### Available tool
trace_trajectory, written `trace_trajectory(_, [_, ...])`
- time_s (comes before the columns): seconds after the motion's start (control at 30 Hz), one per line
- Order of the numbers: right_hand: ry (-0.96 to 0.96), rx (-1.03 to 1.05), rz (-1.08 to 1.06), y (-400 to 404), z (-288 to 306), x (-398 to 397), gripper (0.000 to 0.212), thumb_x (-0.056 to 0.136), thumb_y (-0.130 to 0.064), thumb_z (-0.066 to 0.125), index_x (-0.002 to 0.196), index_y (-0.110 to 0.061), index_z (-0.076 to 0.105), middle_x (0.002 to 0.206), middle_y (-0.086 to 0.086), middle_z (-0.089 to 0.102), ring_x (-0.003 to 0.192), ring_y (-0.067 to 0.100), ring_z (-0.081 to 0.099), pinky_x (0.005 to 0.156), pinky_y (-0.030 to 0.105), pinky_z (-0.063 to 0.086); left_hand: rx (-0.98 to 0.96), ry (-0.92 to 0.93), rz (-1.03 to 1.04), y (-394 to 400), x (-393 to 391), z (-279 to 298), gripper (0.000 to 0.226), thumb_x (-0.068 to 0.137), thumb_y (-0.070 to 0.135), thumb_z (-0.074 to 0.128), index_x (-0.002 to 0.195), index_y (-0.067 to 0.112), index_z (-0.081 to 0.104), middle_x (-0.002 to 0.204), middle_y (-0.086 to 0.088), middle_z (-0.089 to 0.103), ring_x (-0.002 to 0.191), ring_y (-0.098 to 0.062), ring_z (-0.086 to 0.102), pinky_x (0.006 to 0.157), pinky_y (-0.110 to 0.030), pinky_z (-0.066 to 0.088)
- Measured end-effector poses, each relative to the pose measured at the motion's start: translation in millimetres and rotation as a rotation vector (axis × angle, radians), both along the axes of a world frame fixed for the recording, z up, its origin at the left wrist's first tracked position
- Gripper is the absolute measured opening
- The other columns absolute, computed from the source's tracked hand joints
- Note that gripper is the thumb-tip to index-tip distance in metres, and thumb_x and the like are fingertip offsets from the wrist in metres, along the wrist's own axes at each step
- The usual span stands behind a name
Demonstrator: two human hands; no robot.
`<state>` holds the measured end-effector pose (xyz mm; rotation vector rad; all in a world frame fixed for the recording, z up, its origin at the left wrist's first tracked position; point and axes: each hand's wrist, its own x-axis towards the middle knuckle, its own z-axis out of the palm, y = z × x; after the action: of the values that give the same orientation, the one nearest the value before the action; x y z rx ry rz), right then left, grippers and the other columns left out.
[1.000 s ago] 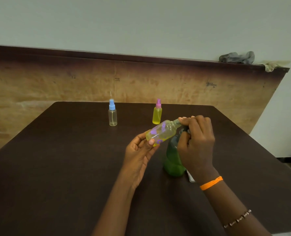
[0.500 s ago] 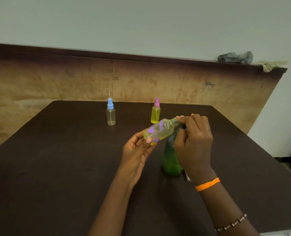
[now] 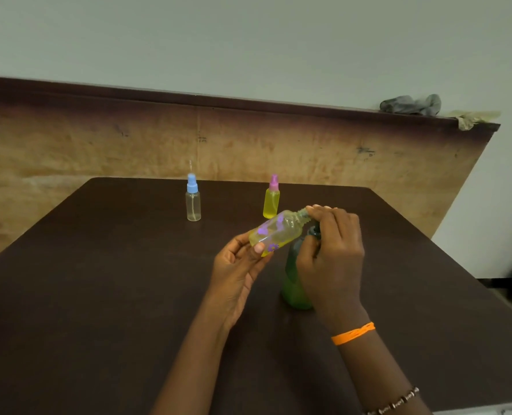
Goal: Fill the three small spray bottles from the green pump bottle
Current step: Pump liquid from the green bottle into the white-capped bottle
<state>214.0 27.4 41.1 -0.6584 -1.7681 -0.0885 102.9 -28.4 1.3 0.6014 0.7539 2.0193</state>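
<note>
Nearest the camera, two forearms reach up from the bottom edge onto the dark brown table (image 3: 84, 295). The right wrist wears an orange band (image 3: 353, 337), and a beaded bracelet (image 3: 394, 404) sits lower down at about 5 o'clock, partly cut off by the frame.

Just beyond, the left hand (image 3: 237, 271) cradles the base of a small flower-printed bottle (image 3: 275, 232), thumb and fingers curled round its bottom end. The bottle is tilted, neck pointing toward 2 o'clock, with yellow liquid pooled along its low side. The right hand (image 3: 332, 259) is curled over the top of the green pump bottle (image 3: 293, 283), fingertips meeting the small bottle's open neck. That hand hides the pump head almost entirely, so how the spout sits against the neck cannot be made out. The green bottle stands upright on the table, right of centre, its body half covered by the right hand and wrist.

Farther back, at 12 o'clock, the pink-capped bottle (image 3: 272, 199) stands upright, filled yellow. At 11 o'clock, well apart from it, the blue-capped bottle (image 3: 193, 200) stands upright and looks clear, nearly empty.

Behind the table runs a worn wooden panel (image 3: 99, 145). On its ledge at 1 o'clock lie a grey cloth (image 3: 410, 104) and a pale rag (image 3: 473, 118), both small and blurred.
</note>
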Motion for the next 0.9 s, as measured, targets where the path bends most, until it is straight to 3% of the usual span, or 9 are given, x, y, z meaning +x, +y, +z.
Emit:
trace_trajectory(0.13, [-0.035,0.001,-0.017,1.7,13.0,1.4,0.029,0.077,-0.005,0.039,0.086,0.003,0.066,0.081,0.013,0.061,0.078,0.028,0.055,0.071,0.026,0.040,0.000,0.014,0.006,-0.2,1.3,2.5,0.033,0.069,0.008,0.061,0.101,0.001,0.057,0.085,-0.003,0.073,0.080,-0.010,0.069,0.073,-0.019,0.055])
trace_trajectory(0.27, [0.018,0.072,-0.023,3.9,-7.9,-1.2,0.037,0.073,0.005,0.038,0.098,0.008,0.066,0.094,0.019,0.065,0.092,0.028,0.053,0.094,0.034,0.045,0.012,0.005,0.000,-0.2,0.1,1.1,0.038,0.069,0.010,0.063,0.104,0.000,0.058,0.091,-0.007,0.072,0.085,-0.012,0.069,0.075,-0.021,0.055])
trace_trajectory(0.33, [0.036,0.081,-0.010,7.4,-12.0,-2.2,0.038,0.072,0.007,0.038,0.098,0.008,0.066,0.094,0.020,0.065,0.093,0.026,0.051,0.098,0.035,0.043,0.025,-0.001,0.007,-0.2,-0.9,0.1,0.043,0.066,0.014,0.067,0.105,-0.001,0.057,0.092,-0.008,0.072,0.087,-0.013,0.069,0.074,-0.020,0.054])
trace_trajectory(0.4, [0.016,0.068,-0.011,6.4,-8.4,-1.9,0.035,0.072,0.006,0.039,0.094,0.007,0.066,0.089,0.018,0.063,0.088,0.024,0.050,0.094,0.033,0.044,0.018,-0.011,0.007,-0.2,-0.6,-0.5,0.040,0.068,0.012,0.065,0.105,-0.001,0.058,0.092,-0.008,0.072,0.087,-0.013,0.069,0.074,-0.020,0.054])
trace_trajectory(0.5, [-0.048,0.054,-0.017,7.1,8.2,1.8,0.026,0.075,-0.001,0.040,0.084,0.003,0.064,0.079,0.013,0.059,0.078,0.023,0.048,0.071,0.026,0.040,0.013,-0.009,0.008,1.0,1.4,-0.4,0.033,0.068,0.007,0.062,0.101,0.000,0.058,0.089,-0.007,0.072,0.084,-0.013,0.069,0.073,-0.020,0.055])
trace_trajectory(0.57, [-0.077,0.038,-0.021,8.9,16.8,4.2,0.024,0.077,-0.006,0.039,0.078,0.001,0.063,0.075,0.012,0.057,0.073,0.024,0.049,0.063,0.025,0.035,0.011,0.008,0.004,1.4,2.0,0.9,0.033,0.067,0.008,0.062,0.099,0.001,0.058,0.087,-0.006,0.072,0.082,-0.012,0.069,0.073,-0.021,0.055])
trace_trajectory(0.77, [0.043,0.086,-0.006,10.1,-9.7,-2.6,0.033,0.071,0.007,0.039,0.092,0.008,0.064,0.086,0.019,0.060,0.085,0.026,0.048,0.077,0.032,0.044,0.024,0.007,-0.001,1.8,-0.8,-1.2,0.036,0.071,0.012,0.068,0.104,0.001,0.058,0.091,-0.006,0.072,0.088,-0.013,0.069,0.077,-0.021,0.054])
trace_trajectory(0.9, [0.001,0.038,-0.011,8.4,-3.1,-4.1,0.031,0.071,0.003,0.038,0.089,0.006,0.063,0.081,0.016,0.056,0.080,0.023,0.044,0.071,0.028,0.039,0.020,-0.030,0.010,1.2,-1.7,-1.4,0.058,0.060,0.020,0.085,0.106,-0.002,0.057,0.094,-0.009,0.072,0.090,-0.016,0.069,0.074,-0.021,0.054])
